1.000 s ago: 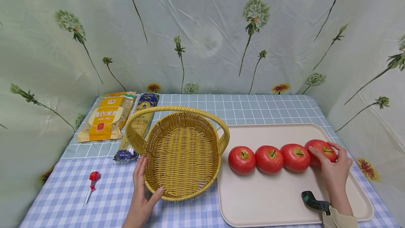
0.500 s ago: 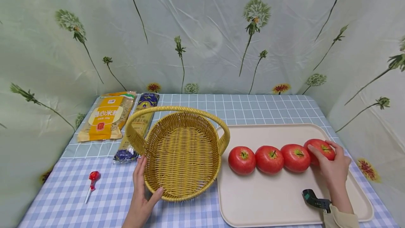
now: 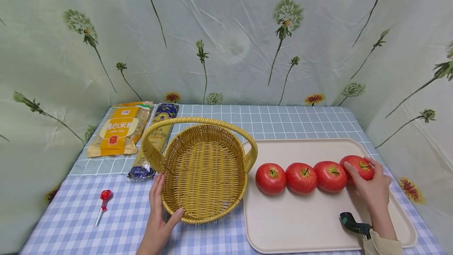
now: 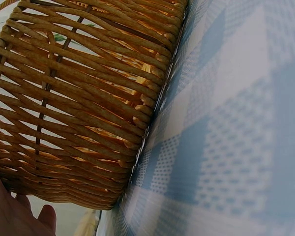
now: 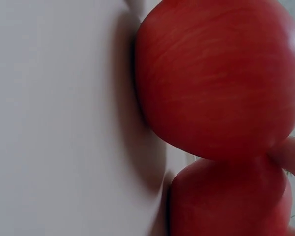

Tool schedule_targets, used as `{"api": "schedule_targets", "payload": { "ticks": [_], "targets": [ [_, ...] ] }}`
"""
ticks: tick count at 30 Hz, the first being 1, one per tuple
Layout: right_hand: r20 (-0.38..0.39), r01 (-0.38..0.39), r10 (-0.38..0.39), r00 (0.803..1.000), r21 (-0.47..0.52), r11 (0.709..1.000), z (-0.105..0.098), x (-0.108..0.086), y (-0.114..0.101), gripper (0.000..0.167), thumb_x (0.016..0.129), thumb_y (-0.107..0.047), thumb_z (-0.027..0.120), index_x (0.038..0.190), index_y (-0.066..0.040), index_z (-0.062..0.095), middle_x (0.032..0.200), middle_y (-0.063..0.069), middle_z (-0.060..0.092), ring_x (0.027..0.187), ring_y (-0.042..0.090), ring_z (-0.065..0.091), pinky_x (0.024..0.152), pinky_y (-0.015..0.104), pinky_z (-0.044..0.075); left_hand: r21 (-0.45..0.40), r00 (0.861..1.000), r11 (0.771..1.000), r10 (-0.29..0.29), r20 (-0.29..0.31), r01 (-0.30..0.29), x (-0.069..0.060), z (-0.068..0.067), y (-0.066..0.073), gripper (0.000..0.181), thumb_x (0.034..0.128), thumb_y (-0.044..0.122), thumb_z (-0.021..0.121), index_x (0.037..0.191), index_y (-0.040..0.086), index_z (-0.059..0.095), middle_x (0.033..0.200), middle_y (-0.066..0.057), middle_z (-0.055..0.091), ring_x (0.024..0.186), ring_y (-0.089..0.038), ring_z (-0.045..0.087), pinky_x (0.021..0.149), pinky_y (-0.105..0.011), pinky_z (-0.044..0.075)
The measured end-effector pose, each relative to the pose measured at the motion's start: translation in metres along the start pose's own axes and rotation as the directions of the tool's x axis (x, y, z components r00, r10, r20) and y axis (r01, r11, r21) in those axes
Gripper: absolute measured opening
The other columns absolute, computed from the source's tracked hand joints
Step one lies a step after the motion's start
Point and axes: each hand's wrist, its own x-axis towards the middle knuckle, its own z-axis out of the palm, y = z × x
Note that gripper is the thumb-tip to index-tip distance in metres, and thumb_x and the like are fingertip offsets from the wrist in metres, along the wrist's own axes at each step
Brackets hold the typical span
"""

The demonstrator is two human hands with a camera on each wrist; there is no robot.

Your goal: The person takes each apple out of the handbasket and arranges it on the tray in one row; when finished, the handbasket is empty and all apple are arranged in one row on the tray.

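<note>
In the head view, my left hand (image 3: pixel 157 216) rests at the near left side of a yellow woven basket (image 3: pixel 204 219), its fingers fairly straight along the wall and the thumb touching the rim. The left wrist view shows the basket's side (image 4: pixel 78 108) close up, with fingertips (image 4: pixel 46 216) beside it. My right hand (image 3: pixel 376 187) holds the rightmost red apple (image 3: pixel 357 166) between thumb and fingers on the beige tray (image 3: pixel 301 223). In the right wrist view, the neighbouring apple (image 5: pixel 216 78) partly covers the held one, and the thumb (image 5: pixel 291 156) shows between them.
Other red apples (image 3: pixel 301 178) continue the row to the left on the tray. A yellow food bag (image 3: pixel 118 131) and a spaghetti packet (image 3: pixel 141 170) lie behind and left of the basket. A red lollipop (image 3: pixel 105 196) lies on the checked cloth at left.
My right hand and the rightmost apple have shifted slightly left, towards the neighbouring apple. The left hand and basket keep their places, apart from a small shift of the whole view.
</note>
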Motion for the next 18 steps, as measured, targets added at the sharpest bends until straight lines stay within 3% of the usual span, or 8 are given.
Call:
{"api": "schedule_targets", "payload": {
  "ticks": [7,12,14,18],
  "targets": [
    [0.012,0.016,-0.016,1.000,0.032,0.999,-0.002,-0.004,-0.003,0.081,0.091,-0.046,0.054,0.150,-0.003,0.017,0.139,0.032,0.020,0.126,0.048,0.023,0.088,0.064,0.039,-0.007,1.000,1.000,0.011,0.002,-0.011,0.001,0.001,-0.001,0.091,0.0822,0.002,0.065,0.154,0.020,0.010,0.156,0.001,0.000,0.142,-0.022,-0.010,0.100,-0.068,-0.001],
    [-0.049,0.011,-0.009,0.999,0.048,0.999,-0.001,-0.002,-0.001,0.078,0.092,-0.046,0.053,0.150,-0.006,0.020,0.142,0.028,0.021,0.130,0.043,0.021,0.092,0.063,0.036,-0.009,0.999,0.999,0.032,0.009,-0.032,0.001,0.000,-0.001,0.092,0.0822,0.001,0.064,0.154,0.019,0.010,0.156,-0.001,0.000,0.141,-0.020,-0.010,0.100,-0.068,-0.002],
    [-0.097,0.016,-0.011,0.995,0.058,0.998,0.001,0.005,0.008,0.076,0.091,-0.045,0.055,0.150,-0.010,0.025,0.143,0.024,0.023,0.131,0.039,0.021,0.095,0.060,0.035,-0.004,0.999,0.999,0.040,0.010,-0.040,0.001,0.000,-0.001,0.092,0.0823,0.000,0.064,0.154,0.019,0.010,0.156,-0.002,0.000,0.141,-0.021,-0.010,0.099,-0.069,-0.002],
    [-0.220,0.077,-0.052,0.974,0.107,0.991,0.008,0.025,0.036,0.066,0.088,-0.047,0.061,0.146,-0.029,0.036,0.147,0.009,0.026,0.135,0.025,0.020,0.101,0.056,0.028,0.012,0.999,0.999,0.048,0.005,-0.048,0.000,-0.001,-0.001,0.092,0.0822,0.000,0.064,0.154,0.018,0.010,0.156,-0.003,0.001,0.142,-0.024,-0.010,0.099,-0.070,-0.002]
  ]
}}
